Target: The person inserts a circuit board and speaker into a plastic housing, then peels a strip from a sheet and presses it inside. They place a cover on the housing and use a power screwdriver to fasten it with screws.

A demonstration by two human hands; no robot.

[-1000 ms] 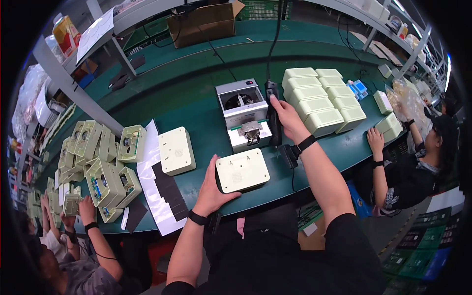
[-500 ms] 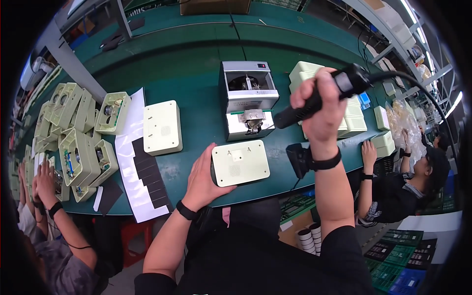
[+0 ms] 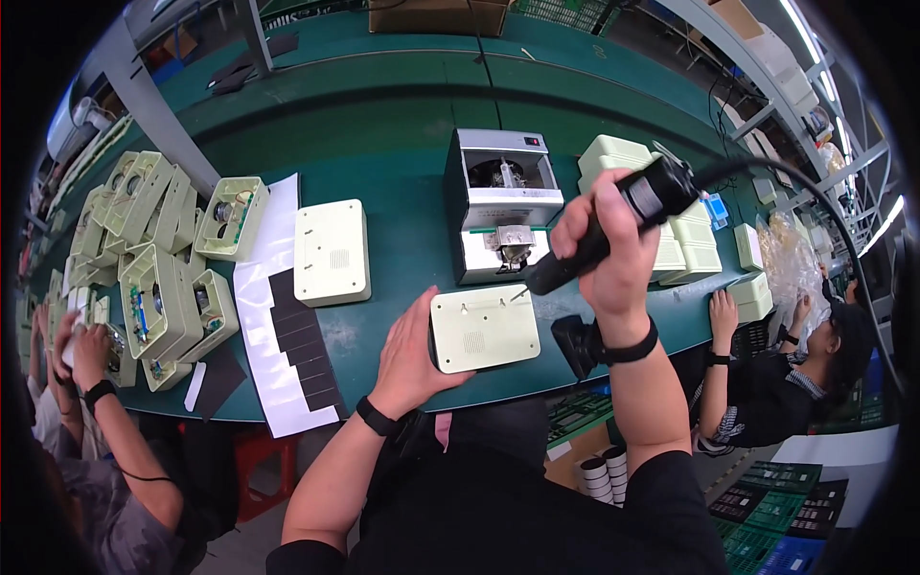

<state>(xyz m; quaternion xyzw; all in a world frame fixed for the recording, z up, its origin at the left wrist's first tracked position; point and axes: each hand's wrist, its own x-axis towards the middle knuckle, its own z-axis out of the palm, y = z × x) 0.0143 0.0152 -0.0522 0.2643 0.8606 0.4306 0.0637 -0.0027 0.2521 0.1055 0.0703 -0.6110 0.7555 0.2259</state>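
Observation:
A cream plastic housing (image 3: 503,340) lies back side up on the green bench in front of me. It has keyhole slots, a patch of small holes and corner screw holes. My left hand (image 3: 410,356) grips its left side, the thumb along the near edge. In my right hand (image 3: 618,254) is a black electric screwdriver (image 3: 656,196) with a cable, my fingers wrapped round it. The tool tilts down to the left, and its bit is at the housing's far right corner. Just behind the housing stands a grey and black screw feeder (image 3: 506,206).
Another cream housing (image 3: 331,254) lies to the left, beside white sheets with black pads (image 3: 302,355). Open housings with circuit boards (image 3: 158,297) pile up farther left. Closed housings (image 3: 690,244) are stacked at right. Co-workers sit on both sides.
My right hand has brought the screwdriver down and left from near the feeder, so its bit is at the housing's corner. The left hand keeps its hold. The whole view has shifted slightly.

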